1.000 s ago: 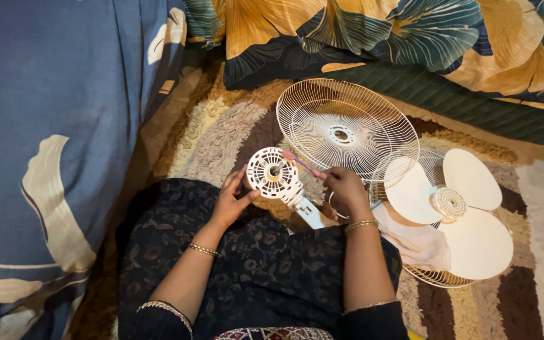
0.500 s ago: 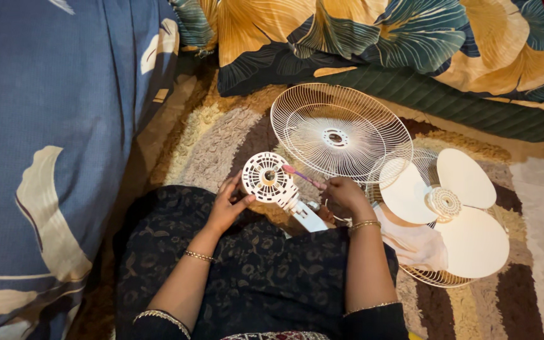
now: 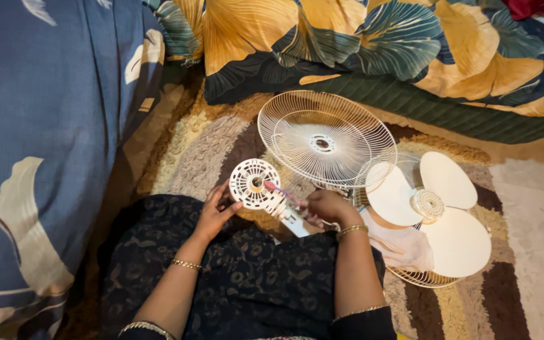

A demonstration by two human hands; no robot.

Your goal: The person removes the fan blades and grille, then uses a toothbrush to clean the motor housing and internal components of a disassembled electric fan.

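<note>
Here the white fan motor housing (image 3: pixel 260 189) lies over the person's lap, just above the dark patterned clothing. Its round vented face is turned up toward the camera, and its neck runs down and to the right, so the long axis slopes from upper left to lower right. The left hand (image 3: pixel 214 214) grips the housing at its lower left rim, thumb laid against the disc. The right hand (image 3: pixel 325 208) is closed around a thin pink tool (image 3: pixel 279 191), whose tip reaches the centre of the vented face; the tool lies nearly along the same diagonal. Behind the hands a round wire fan guard (image 3: pixel 325 140) rests on the shaggy rug (image 3: pixel 209 145), and to the right a three-bladed fan blade (image 3: pixel 432 211) sits on a second guard (image 3: pixel 424 277), with a pale cloth (image 3: pixel 398 242) beside the wrist. Compared with one second ago, the housing, both hands and the tool sit lower and further left in view, the grips unchanged.
</note>
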